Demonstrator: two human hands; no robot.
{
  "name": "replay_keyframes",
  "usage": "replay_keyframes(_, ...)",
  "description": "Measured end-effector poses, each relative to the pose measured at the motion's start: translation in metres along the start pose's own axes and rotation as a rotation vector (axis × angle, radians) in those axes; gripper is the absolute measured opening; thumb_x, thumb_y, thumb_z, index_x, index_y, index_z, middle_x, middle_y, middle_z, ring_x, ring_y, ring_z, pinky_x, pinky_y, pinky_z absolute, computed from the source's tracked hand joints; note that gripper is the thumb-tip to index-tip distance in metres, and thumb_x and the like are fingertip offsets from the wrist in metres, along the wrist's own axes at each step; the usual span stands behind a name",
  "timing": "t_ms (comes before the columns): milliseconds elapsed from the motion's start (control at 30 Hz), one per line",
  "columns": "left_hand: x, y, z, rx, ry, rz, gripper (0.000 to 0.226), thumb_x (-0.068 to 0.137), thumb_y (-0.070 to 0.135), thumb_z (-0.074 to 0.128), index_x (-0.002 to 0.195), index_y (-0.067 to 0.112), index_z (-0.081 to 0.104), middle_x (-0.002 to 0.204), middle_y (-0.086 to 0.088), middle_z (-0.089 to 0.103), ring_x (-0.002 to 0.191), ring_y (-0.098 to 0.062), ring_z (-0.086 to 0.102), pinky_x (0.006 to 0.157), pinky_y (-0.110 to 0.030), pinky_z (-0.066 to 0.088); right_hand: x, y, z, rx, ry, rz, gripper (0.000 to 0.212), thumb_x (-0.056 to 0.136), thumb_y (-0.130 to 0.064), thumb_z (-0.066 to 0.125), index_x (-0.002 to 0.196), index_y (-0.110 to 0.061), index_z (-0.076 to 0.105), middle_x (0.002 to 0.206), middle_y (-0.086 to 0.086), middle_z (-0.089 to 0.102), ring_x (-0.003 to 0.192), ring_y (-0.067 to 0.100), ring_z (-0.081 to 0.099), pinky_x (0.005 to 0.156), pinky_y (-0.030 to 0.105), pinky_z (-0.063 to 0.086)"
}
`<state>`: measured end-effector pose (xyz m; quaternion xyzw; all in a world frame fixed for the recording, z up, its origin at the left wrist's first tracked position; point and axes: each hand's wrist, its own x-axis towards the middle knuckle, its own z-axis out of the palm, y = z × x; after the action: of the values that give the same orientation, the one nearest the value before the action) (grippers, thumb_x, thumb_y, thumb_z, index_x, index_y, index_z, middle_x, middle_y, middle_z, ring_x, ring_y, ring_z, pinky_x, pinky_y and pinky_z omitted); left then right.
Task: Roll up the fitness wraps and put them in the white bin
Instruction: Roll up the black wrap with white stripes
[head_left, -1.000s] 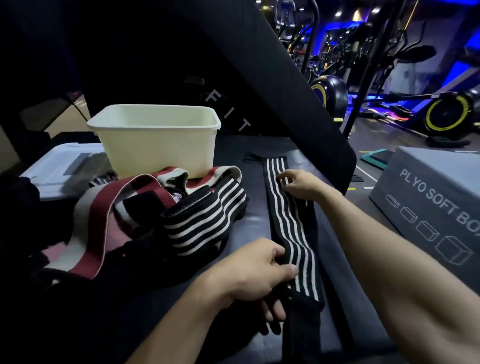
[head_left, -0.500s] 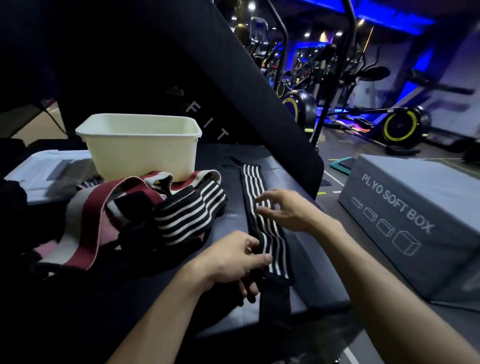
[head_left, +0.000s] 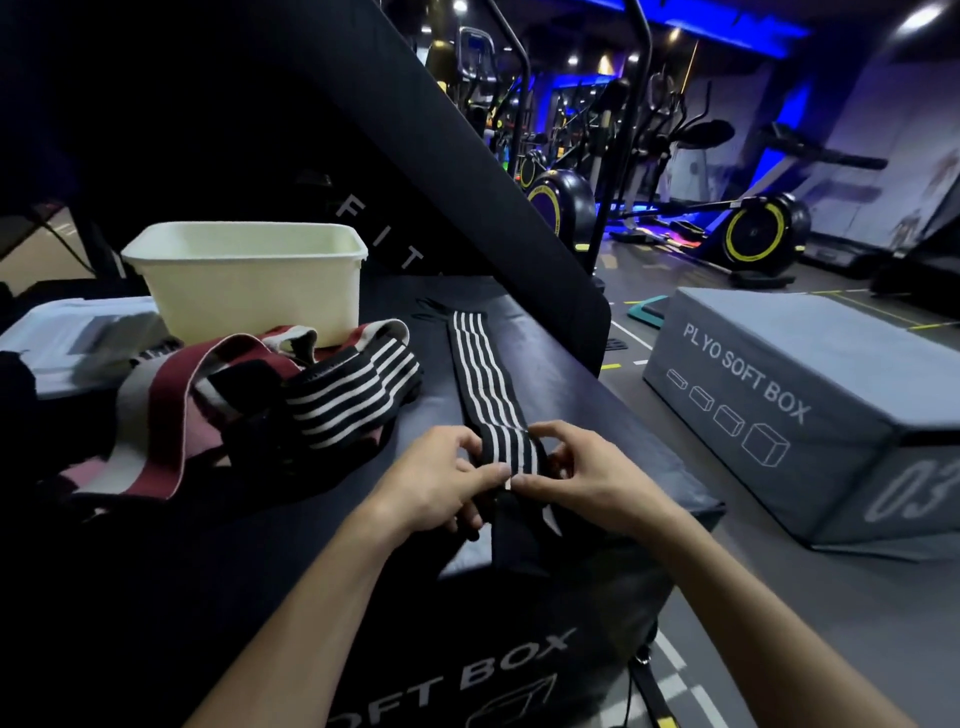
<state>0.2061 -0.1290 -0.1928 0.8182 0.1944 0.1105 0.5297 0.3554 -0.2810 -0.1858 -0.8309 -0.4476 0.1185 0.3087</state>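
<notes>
Single head-worn camera looks forward and down, close over the hands (head_left: 511, 480).

We pinch the near end of the black white-striped elastic wrap (head_left: 485, 395) with our left hand (head_left: 436, 480) and right hand (head_left: 587, 478); the cream plastic bin (head_left: 249, 291) stands well behind.

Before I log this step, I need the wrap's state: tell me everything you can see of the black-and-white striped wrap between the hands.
The striped wrap is a long black band with white lengthwise stripes, seemingly woven elastic. It lies flat on the dark plyo box top, running away from the person toward the white bin. Its near end is pinched by the left hand and right hand, bunched there, with a plain black end hanging over the box edge.
</notes>
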Motion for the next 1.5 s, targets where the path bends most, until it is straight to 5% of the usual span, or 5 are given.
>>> replay_keyframes(400, -0.025, -0.003, 0.002, 0.432, 0.051, 0.319, 0.011, 0.088, 0.037, 0.078, 0.099, 0.038, 0.077, 0.093, 0.015, 0.066, 0.078, 0.005, 0.059, 0.075, -0.021, 0.047, -0.005, 0.005, 0.002, -0.088, 0.017, -0.104, 0.027, 0.083, -0.039, 0.08, 0.109, -0.042, 0.076, 0.096, -0.009, 0.055, 0.091, 0.007, 0.058, 0.089, 0.03, 0.048)
replay_keyframes(667, -0.031, -0.008, -0.062, 0.883, 0.978, 0.257, 0.062, 0.075, 0.033, 0.084, 0.131, 0.019, 0.064, 0.132, -0.005, 0.059, 0.123, -0.032, 0.046, 0.105, -0.047, 0.033, 0.003, -0.031, 0.01, -0.04, 0.035, -0.259, 0.016, 0.088, -0.044, 0.074, 0.104, -0.04, 0.076, 0.098, -0.012, 0.062, 0.096, 0.004, 0.06, 0.084, 0.026, 0.047)
replay_keyframes(867, -0.036, -0.019, -0.089, 0.924, 0.913, 0.204, 0.042, 0.068, 0.035, 0.092, 0.105, 0.024, 0.075, 0.095, -0.003, 0.07, 0.108, -0.032, 0.057, 0.123, -0.054, 0.022, 0.011, -0.039, 0.023, 0.035, 0.034, -0.283, 0.016, 0.09, -0.029, 0.074, 0.106, -0.03, 0.076, 0.094, -0.014, 0.073, 0.089, -0.003, 0.066, 0.078, 0.014, 0.046)
replay_keyframes(1200, -0.053, -0.01, -0.04, 0.798, 0.341, 0.38, 0.033, 0.087, 0.063, 0.064, 0.105, 0.038, 0.076, 0.093, 0.013, 0.051, 0.092, -0.009, 0.052, 0.08, -0.036, 0.05, 0.029, -0.059, 0.041, 0.479, -0.015, -0.021, 0.049, 0.089, -0.053, 0.068, 0.13, -0.028, 0.057, 0.096, 0.002, 0.075, 0.079, 0.018, 0.077, 0.085, 0.045, 0.062)
replay_keyframes(1500, -0.059, -0.014, -0.051, 0.566, 0.566, 0.297, 0.011, 0.084, 0.039, 0.078, 0.08, 0.029, 0.076, 0.073, 0.013, 0.063, 0.072, -0.003, 0.06, 0.071, -0.022, 0.047, 0.028, -0.063, 0.041, 0.299, -0.043, -0.067, 0.011, 0.088, -0.031, 0.08, 0.098, -0.028, 0.078, 0.092, -0.014, 0.077, 0.085, -0.004, 0.069, 0.077, 0.013, 0.051)
